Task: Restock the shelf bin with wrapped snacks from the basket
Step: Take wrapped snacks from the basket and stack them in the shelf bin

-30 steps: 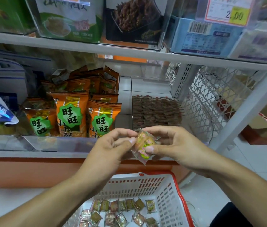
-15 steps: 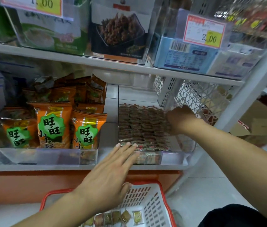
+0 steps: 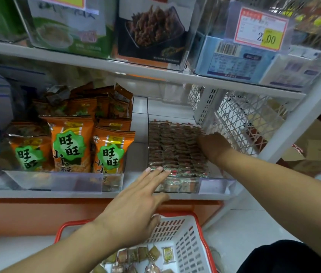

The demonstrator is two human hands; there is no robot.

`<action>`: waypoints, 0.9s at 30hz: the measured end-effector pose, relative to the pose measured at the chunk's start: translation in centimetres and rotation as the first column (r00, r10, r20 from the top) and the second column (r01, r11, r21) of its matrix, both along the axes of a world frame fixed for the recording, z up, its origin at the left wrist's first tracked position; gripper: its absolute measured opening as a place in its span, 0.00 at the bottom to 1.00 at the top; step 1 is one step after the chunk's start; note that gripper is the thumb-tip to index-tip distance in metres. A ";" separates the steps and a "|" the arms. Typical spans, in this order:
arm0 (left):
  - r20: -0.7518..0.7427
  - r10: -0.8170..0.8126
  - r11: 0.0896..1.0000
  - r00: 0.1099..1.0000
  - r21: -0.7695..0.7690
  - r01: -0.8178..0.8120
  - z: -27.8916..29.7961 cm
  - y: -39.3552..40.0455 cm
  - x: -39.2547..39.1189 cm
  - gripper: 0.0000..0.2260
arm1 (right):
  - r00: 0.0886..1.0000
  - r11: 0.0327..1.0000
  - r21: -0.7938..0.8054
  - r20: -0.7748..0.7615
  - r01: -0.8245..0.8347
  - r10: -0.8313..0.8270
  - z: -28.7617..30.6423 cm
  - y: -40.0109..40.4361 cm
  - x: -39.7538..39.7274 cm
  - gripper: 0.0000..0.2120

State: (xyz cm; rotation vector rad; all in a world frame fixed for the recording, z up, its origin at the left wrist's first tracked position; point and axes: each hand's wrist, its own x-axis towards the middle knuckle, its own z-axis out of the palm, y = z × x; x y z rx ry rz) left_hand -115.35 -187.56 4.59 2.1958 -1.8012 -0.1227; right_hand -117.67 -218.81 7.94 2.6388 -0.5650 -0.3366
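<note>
The right hand reaches deep into the clear shelf bin at the right end of the lower shelf, its back turned toward me and its fingers buried among the rows of small brown wrapped snacks, so I cannot tell whether it grips one or lies flat. The left hand stretches out flat, fingers straight and together, the fingertips touching the front row of snacks just over the bin's front wall; it holds nothing. Below it sits the white basket with a red rim, partly covered by the left forearm and cut off at the bottom edge; a handful of loose snacks lies on its floor, too small to read. Left of the bin stand orange snack bags behind a clear front. The boxes on the upper shelf are cropped at the top, and a price tag there reads 2.00, the rest blurred.
</note>
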 end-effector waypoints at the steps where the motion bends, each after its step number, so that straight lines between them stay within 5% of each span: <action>1: 0.008 0.003 1.000 1.000 -0.027 -0.002 0.2 0.2 0.0 0.22 | 1.000 1.000 0.002 -0.011 -0.010 0.010 0.5 0.4 -0.2 0.14; 5: 0.102 -0.004 0.991 0.995 -0.130 0.017 0.5 1.0 -0.4 0.16 | 0.996 0.999 0.042 0.083 0.006 -0.009 4.3 4.6 -0.6 0.12; 8: 0.055 -0.019 0.997 0.998 -0.074 0.023 -0.9 2.2 -0.8 0.13 | 0.987 0.982 0.119 0.084 -0.149 0.140 7.5 9.7 -1.7 0.09; 11: -0.042 0.041 0.979 0.998 0.201 -0.031 -4.3 4.3 -1.3 0.14 | 0.908 0.811 0.556 -0.223 -0.180 0.354 5.4 15.4 -3.7 0.07; 14: -0.113 0.149 0.839 0.982 0.540 -0.065 -8.7 6.6 -1.6 0.17 | 0.746 0.742 0.671 -0.499 0.011 0.441 -4.4 19.1 -5.1 0.12; 17: -0.192 0.266 0.666 0.945 0.745 -0.035 -12.5 8.7 -2.0 0.22 | 0.646 0.816 0.564 -0.671 0.126 0.364 -16.8 20.4 -8.5 0.25; 19: -0.198 0.303 0.583 0.932 0.812 -0.017 -14.4 9.6 -2.3 0.22 | 0.699 0.844 0.506 -0.669 0.178 0.254 -23.3 19.7 -11.4 0.30; 22: -0.216 0.341 0.537 0.915 0.843 -0.001 -16.2 9.6 -2.6 0.20 | 0.815 0.748 0.536 -0.580 0.391 -0.010 -28.9 18.3 -15.0 0.41; 27: -0.299 0.419 0.532 0.857 0.846 0.035 -19.2 8.8 -3.5 0.16 | 0.804 0.510 0.632 -0.537 0.584 -0.255 -32.4 18.2 -17.1 0.46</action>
